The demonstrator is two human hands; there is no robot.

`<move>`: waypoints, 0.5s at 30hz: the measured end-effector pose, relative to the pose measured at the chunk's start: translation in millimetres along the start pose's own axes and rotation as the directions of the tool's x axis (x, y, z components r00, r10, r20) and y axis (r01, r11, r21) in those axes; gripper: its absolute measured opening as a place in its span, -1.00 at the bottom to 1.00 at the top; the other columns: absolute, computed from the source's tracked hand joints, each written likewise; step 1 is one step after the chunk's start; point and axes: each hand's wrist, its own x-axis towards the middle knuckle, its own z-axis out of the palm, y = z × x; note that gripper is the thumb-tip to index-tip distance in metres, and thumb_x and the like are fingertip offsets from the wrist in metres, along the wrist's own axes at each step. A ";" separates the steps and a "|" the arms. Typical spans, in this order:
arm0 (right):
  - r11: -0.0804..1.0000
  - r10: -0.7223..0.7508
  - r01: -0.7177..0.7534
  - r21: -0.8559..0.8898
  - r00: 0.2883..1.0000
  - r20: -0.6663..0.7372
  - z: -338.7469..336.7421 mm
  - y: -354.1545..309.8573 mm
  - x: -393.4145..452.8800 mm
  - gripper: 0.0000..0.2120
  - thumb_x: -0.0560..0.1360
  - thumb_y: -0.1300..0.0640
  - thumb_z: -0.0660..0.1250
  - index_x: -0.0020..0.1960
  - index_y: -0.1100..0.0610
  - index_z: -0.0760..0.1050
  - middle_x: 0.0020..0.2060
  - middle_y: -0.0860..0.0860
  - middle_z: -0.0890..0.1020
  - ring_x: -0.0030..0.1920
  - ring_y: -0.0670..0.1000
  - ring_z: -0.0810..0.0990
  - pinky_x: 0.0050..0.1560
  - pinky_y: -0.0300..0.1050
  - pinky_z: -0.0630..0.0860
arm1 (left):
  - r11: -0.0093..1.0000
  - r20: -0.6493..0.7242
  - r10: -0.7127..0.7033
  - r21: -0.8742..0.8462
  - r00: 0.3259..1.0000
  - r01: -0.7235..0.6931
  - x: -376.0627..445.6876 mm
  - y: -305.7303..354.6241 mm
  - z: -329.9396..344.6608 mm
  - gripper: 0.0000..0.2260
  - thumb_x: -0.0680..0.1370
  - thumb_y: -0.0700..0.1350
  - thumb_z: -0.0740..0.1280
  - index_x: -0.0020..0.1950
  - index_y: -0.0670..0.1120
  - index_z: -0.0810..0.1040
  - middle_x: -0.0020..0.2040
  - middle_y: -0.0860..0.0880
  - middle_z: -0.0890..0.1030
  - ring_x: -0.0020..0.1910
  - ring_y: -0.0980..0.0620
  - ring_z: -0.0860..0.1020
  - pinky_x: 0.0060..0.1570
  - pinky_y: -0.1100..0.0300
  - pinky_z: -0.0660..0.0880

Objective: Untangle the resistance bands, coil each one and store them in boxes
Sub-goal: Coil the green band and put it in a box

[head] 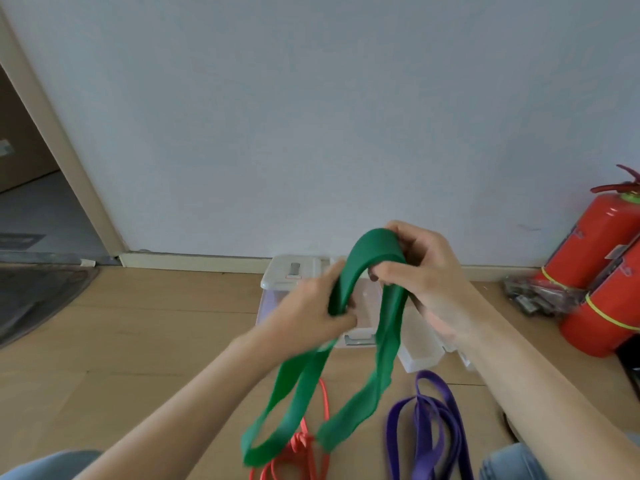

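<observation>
A wide green resistance band (pixel 363 268) is lifted above the floor, arched between both hands, with its long loops hanging down to the floor. My left hand (pixel 311 306) grips one strand of it at the left. My right hand (pixel 422 268) pinches the top of the arch. A thin red band (pixel 304 441) lies knotted on the floor under the green loops. A purple band (pixel 429 420) lies in loose loops to the right. Clear plastic boxes (pixel 298 271) stand behind the hands, partly hidden.
Two red fire extinguishers (pixel 602 258) stand at the right wall, with a dark heap of clips (pixel 540 296) beside them. A doorway (pixel 34 202) opens at the left, a dark mat (pixel 31 299) before it. My jeans-clad knees show at the bottom corners.
</observation>
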 end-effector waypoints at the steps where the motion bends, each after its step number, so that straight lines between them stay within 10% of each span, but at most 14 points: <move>1: 0.999 -0.020 0.021 0.037 1.000 -0.024 -1.5 -2.1 1.3 -0.80 0.22 0.34 0.31 -0.33 0.04 0.53 -0.46 0.00 0.49 -0.41 -0.04 0.45 -0.37 -0.27 0.42 | 0.999 0.039 -0.049 0.010 0.998 0.049 -6.3 -10.6 10.9 -0.84 0.37 -0.22 0.31 -0.10 -0.09 0.40 -0.36 0.10 0.44 -0.40 0.17 0.41 -0.30 0.17 0.40; 5: 0.988 -0.048 0.067 0.142 0.990 -0.135 -19.8 -8.8 4.3 -0.79 0.28 0.36 0.29 -0.32 0.06 0.56 -0.47 -0.02 0.51 -0.42 -0.07 0.49 -0.31 -0.27 0.47 | 0.968 0.157 -0.239 0.117 0.958 0.223 -21.1 -44.7 27.3 -0.79 0.44 -0.26 0.28 -0.22 0.00 0.29 -0.29 -0.05 0.42 -0.33 0.01 0.39 -0.22 0.00 0.43; 10: 0.968 0.180 -0.185 -0.167 0.983 -0.044 -46.1 -2.5 -0.9 -0.88 0.39 0.36 0.39 -0.23 0.17 0.53 -0.41 0.01 0.58 -0.33 -0.01 0.60 -0.21 -0.26 0.53 | 0.930 -0.203 -0.256 -0.318 0.945 0.184 -1.8 -25.4 -27.9 -0.79 0.52 -0.35 0.25 -0.27 -0.11 0.38 -0.30 -0.11 0.59 -0.19 -0.06 0.62 -0.09 0.18 0.58; 15: 0.565 0.699 -0.364 -0.740 0.688 0.195 -45.0 10.2 -21.6 -0.72 0.34 0.05 0.50 -0.01 0.06 0.51 -0.11 -0.08 0.64 -0.08 -0.14 0.61 -0.08 -0.34 0.46 | 0.909 -0.240 -0.068 -0.415 0.968 -0.039 8.1 15.8 -58.0 -0.93 0.41 -0.25 0.21 -0.23 -0.13 0.46 -0.55 0.10 0.42 -0.49 0.11 0.49 -0.24 0.16 0.57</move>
